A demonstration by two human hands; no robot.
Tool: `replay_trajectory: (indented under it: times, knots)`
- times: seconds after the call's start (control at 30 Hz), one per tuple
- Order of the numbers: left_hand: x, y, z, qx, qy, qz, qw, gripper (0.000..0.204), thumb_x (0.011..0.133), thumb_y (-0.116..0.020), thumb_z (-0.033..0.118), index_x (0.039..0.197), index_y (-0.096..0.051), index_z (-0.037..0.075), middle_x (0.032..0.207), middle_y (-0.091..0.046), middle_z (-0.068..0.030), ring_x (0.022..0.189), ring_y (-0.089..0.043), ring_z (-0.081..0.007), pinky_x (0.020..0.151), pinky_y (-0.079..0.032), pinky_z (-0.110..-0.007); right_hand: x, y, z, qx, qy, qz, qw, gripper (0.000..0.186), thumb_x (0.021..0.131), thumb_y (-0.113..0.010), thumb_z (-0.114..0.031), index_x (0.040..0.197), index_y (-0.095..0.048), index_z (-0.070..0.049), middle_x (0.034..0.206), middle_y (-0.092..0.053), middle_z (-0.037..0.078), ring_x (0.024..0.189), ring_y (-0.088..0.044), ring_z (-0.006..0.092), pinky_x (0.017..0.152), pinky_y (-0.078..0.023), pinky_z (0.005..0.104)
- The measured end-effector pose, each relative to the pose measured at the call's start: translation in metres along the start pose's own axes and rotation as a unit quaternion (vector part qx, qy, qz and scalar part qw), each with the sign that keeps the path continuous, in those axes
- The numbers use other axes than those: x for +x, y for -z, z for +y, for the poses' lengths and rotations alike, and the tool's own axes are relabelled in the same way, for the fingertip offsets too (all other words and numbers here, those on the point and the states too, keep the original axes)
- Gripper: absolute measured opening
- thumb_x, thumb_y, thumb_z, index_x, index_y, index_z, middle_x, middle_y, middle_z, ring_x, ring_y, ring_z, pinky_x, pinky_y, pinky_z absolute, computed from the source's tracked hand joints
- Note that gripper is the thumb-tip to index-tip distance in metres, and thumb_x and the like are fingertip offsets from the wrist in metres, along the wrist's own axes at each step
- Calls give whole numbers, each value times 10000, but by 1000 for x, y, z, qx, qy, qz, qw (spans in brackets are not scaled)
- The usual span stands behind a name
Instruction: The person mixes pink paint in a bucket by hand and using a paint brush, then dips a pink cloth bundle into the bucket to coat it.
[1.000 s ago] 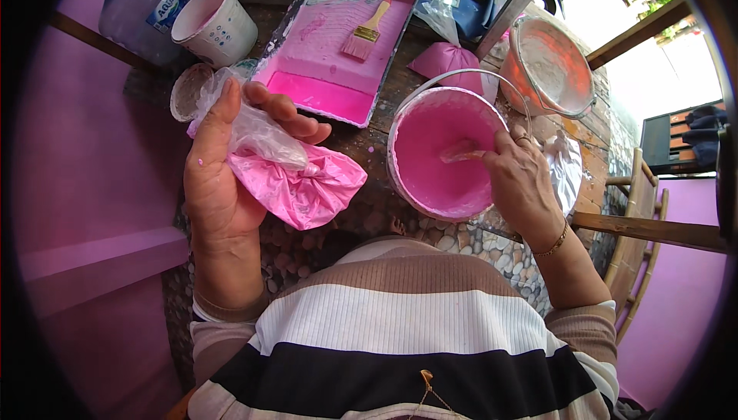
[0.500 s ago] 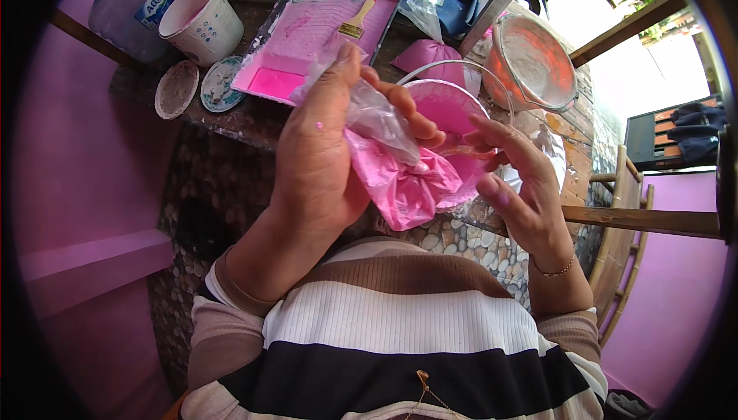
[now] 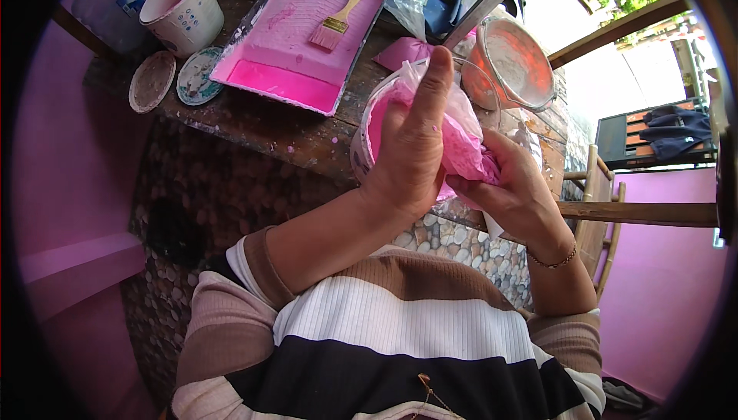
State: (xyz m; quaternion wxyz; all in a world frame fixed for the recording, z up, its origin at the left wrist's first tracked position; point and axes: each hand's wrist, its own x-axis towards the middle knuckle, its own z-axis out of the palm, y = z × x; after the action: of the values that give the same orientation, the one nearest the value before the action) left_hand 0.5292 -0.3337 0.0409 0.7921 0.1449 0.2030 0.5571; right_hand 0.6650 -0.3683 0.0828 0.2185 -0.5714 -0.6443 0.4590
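Over the white bucket (image 3: 364, 151), my left hand (image 3: 409, 143) held the pink plastic bag (image 3: 463, 134) and my right hand (image 3: 516, 188) clamped its crumpled lower end, seemingly light, limp, perhaps slippery, best gripped where it bunched.

pink walls (image 3: 77, 182) flank a pebbled floor (image 3: 453, 239) and paint-spotted wooden table (image 3: 315, 132), daylight (image 3: 626, 82) glaring at upper right.

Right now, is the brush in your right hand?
No, the brush lies on the paint tray; the right hand holds a pink bag.
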Motion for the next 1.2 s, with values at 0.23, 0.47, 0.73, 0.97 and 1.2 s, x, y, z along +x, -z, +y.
replay_trajectory:
  times: [0.23, 0.47, 0.73, 0.97, 1.2]
  knots:
    - [-7, 7, -14, -28, 17, -85, 996, 498, 843, -634, 481, 1126, -483, 101, 968, -551, -24, 895, -568, -113, 790, -478, -280, -13, 10, -16, -65, -34, 43, 996, 380, 818, -679, -318, 937, -593, 32, 696, -572, 61, 621, -533, 124, 570, -430, 300]
    - [-25, 7, -37, -158, 113, -148, 970, 548, 860, -626, 447, 1222, -426, 88, 1091, -542, -29, 1058, -537, -112, 931, -440, -312, -1, 31, -23, -95, -90, -21, 991, 605, 900, -494, -544, 917, -614, 48, 723, -591, 74, 654, -540, 116, 587, -437, 279]
    - [-30, 10, -49, -191, 197, -114, 955, 475, 832, -624, 522, 1104, -533, 143, 992, -575, 19, 971, -541, -63, 843, -428, -255, 5, 10, -29, -257, -77, 20, 963, 435, 930, -455, -349, 895, -589, 64, 714, -597, 177, 651, -580, 223, 616, -453, 351]
    - [-22, 11, -63, -198, 238, -55, 949, 530, 900, -517, 528, 1179, -486, 78, 1049, -558, -39, 988, -542, -102, 854, -453, -278, 9, -8, -28, -232, -149, 3, 961, 297, 915, -473, -234, 882, -570, 45, 673, -581, 232, 661, -605, 393, 603, -455, 426]
    - [-21, 2, -52, -218, 244, 21, 945, 381, 976, -400, 341, 1180, -465, 25, 1076, -542, -89, 1007, -545, -164, 891, -452, -324, 4, -10, -23, -331, -52, 12, 942, 179, 862, -518, -135, 898, -571, 32, 737, -588, 268, 745, -589, 440, 634, -446, 471]
